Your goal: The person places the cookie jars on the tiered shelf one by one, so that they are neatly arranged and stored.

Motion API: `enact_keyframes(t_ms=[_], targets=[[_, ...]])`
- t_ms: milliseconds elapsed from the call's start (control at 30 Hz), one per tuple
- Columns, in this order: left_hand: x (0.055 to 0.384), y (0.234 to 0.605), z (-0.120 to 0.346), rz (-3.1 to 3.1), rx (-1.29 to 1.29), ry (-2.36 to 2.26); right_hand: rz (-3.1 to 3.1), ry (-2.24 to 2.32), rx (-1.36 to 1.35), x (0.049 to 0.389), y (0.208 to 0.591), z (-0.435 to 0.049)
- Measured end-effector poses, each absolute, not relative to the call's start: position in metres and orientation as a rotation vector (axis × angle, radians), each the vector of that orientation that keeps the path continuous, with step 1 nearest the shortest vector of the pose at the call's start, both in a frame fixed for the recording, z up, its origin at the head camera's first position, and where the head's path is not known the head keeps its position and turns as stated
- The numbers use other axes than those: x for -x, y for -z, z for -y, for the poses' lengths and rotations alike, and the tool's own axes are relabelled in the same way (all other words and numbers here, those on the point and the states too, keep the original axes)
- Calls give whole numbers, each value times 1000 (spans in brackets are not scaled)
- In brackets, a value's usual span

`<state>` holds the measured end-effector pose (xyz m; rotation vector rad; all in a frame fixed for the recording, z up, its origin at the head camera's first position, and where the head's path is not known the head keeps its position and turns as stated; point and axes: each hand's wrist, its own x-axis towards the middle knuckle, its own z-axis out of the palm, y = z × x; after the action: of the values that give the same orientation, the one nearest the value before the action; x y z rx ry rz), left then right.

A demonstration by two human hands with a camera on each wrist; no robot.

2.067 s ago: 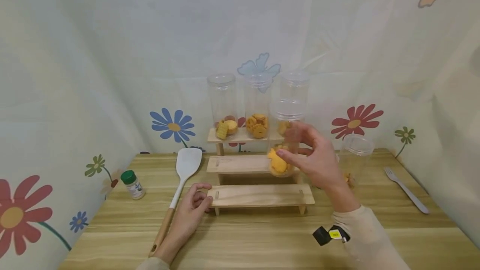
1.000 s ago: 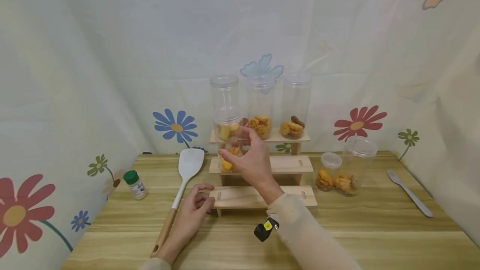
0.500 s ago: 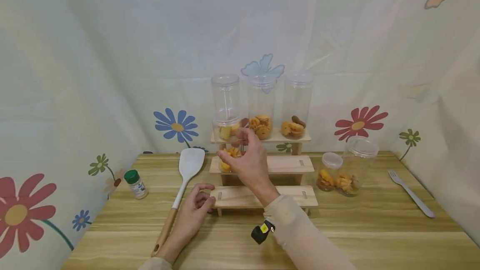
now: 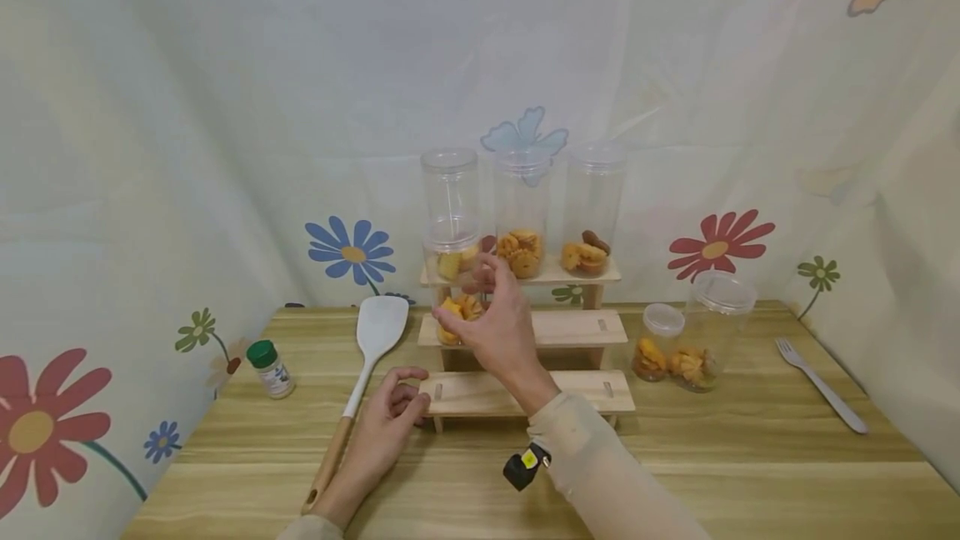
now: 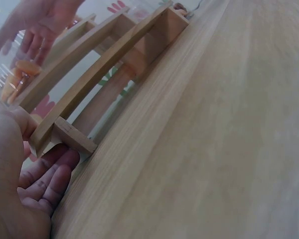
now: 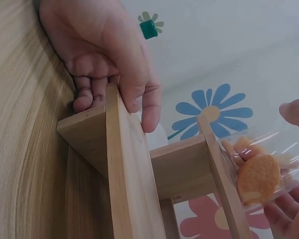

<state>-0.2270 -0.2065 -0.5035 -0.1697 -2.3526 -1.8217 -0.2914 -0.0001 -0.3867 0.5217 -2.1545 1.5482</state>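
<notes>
A wooden three-step stand [image 4: 566, 394] stands mid-table. My left hand [image 4: 386, 419] grips the left end of its lowest step; in the left wrist view the fingers [image 5: 60, 174] curl beneath the board. My right hand [image 4: 498, 323] holds a clear lidded jar [image 4: 453, 250] of orange biscuits, upright at the left end of the middle step. In the right wrist view its base is right at that step, thumb on one side and fingers on the other. Behind, on the top step, stand three taller clear jars, one left [image 4: 450, 182], one central [image 4: 521, 198] and one right [image 4: 595, 198].
To the right stand a small lidded jar [image 4: 660, 344] and a bigger one [image 4: 720, 332], both with snacks. A fork [image 4: 821, 386] lies beyond them. Left of the stand are a white spatula [image 4: 378, 327] with a wooden handle and a green-capped shaker [image 4: 270, 369].
My right hand carried the biscuit jar from the right of the stand to the left end of the middle step. Lately it has barely moved, and my left hand stayed on the stand.
</notes>
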Motion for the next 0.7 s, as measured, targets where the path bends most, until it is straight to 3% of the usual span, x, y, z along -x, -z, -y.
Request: enact_keyframes(t_ms=[367,700], targets=[[228,502,206,2356,182,1816,2142,-1575,-561,275,377,-22],[227,504,207,2362,173,1818,2072,-1546,-587,256,361,-79]])
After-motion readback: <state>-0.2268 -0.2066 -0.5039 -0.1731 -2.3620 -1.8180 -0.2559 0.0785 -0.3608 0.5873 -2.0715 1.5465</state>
